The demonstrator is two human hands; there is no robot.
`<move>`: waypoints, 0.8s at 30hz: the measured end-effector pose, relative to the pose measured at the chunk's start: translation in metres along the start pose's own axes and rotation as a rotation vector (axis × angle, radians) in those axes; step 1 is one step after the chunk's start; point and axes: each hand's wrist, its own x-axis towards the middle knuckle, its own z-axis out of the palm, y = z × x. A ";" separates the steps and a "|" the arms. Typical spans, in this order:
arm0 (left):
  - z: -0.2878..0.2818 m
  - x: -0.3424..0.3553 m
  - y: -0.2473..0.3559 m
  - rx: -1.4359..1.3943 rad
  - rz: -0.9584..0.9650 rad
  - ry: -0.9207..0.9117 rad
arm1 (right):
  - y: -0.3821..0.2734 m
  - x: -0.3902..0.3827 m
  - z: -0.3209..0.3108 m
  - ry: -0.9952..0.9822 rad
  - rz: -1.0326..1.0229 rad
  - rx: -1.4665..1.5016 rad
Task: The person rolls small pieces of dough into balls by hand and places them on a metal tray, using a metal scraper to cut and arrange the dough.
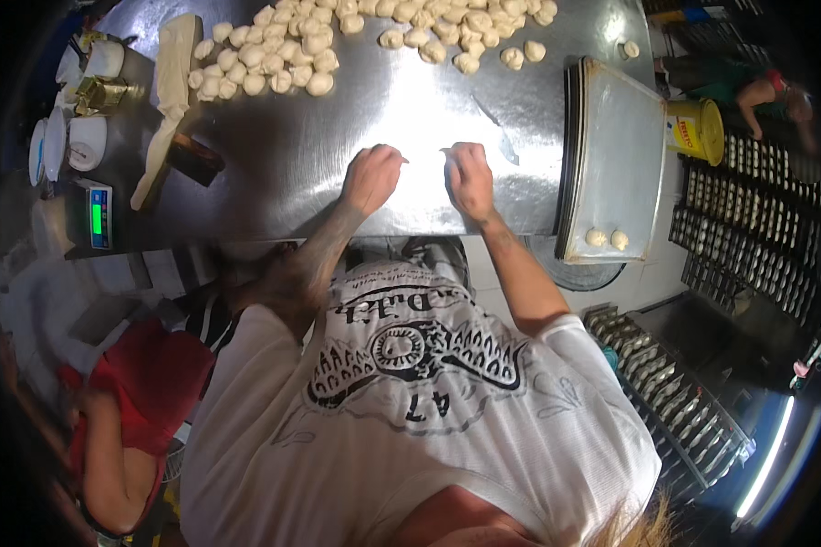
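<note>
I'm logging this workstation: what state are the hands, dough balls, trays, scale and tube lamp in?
Left hand: fingers curled; whether it holds anything is unclear.
Right hand: fingers bent; whether it holds anything is unclear.
Dough balls: rounded, mostly heaped toward the table's far side; two on the top tray.
Trays: stacked.
Scale: display lit green.
Tube lamp: lit.

Blown out white on stainless-steel worktable, between and just beyond left hand and right hand. Dimmer below worktable, behind both. Glaring at tube light, far right of and behind right hand; glowing green at scale display, far left of left hand. Soft, bent, black-cornered toward fisheye rim.
</note>
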 end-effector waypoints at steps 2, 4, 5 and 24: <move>-0.011 0.000 -0.005 -0.099 0.107 0.022 | 0.012 -0.004 -0.014 -0.084 0.001 0.038; -0.012 0.021 -0.005 0.065 -0.054 -0.003 | 0.034 0.017 -0.013 -0.067 -0.134 -0.194; -0.005 0.041 -0.002 0.097 0.018 0.143 | 0.027 0.032 0.004 0.052 -0.080 -0.204; 0.060 0.033 0.100 -0.186 -0.179 0.187 | 0.074 -0.014 -0.101 -0.325 0.381 0.359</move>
